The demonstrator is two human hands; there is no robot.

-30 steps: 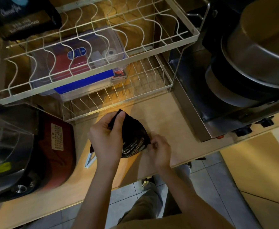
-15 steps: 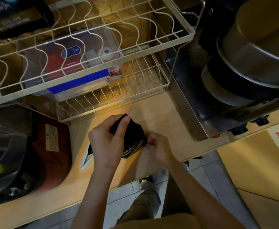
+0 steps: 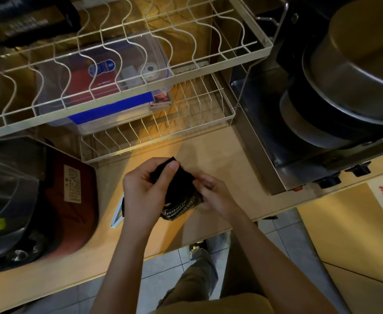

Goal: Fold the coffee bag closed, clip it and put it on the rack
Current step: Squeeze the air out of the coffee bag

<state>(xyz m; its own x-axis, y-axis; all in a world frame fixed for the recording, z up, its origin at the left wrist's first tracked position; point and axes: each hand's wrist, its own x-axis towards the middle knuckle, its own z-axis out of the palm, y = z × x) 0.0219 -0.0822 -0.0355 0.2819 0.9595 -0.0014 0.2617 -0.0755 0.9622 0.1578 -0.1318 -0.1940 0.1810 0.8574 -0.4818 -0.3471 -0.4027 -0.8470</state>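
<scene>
- Coffee bag (image 3: 181,189), black with pale lettering, at centre frame over the wooden counter (image 3: 220,159), just below the wire rack (image 3: 140,87) filling the upper half.
- Left hand (image 3: 140,193) closed around the bag's left side, thumb (image 3: 170,168) pressing the top fold down.
- Right hand (image 3: 213,196) pinched shut on the bag's right edge, fingers curled in.
- Fold apparently in progress, not yet clipped.
- Best done by flattening trapped air first, then creasing the fold straight across, both corners level.
- Keep the thumb on the crease while freeing the other hand.
- Pale strip (image 3: 118,214) at the left wrist's side, possibly the clip; too hidden to say.
- Risk: fold springing open on release.
</scene>
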